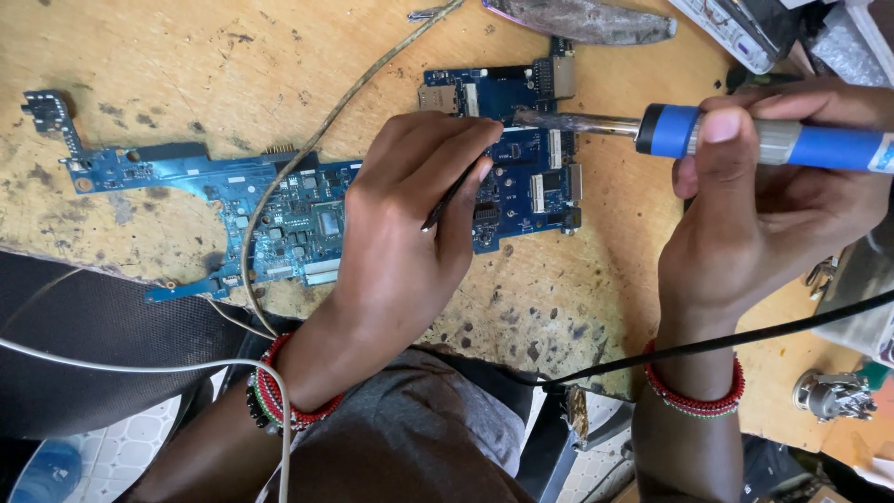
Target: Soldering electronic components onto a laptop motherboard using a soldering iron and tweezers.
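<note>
A long blue circuit board lies flat on a worn wooden bench. My left hand rests on its right half and pinches thin dark tweezers against the board. My right hand grips a soldering iron with a blue handle. Its metal tip reaches left onto the board's upper right area, just beyond my left fingertips. Both wrists wear red beaded bracelets.
A thin wire crosses the board and bench. The iron's black cord runs over my right wrist. A white cable hangs at lower left. A grey pouch, a small metal part and clutter sit along the far and right edges.
</note>
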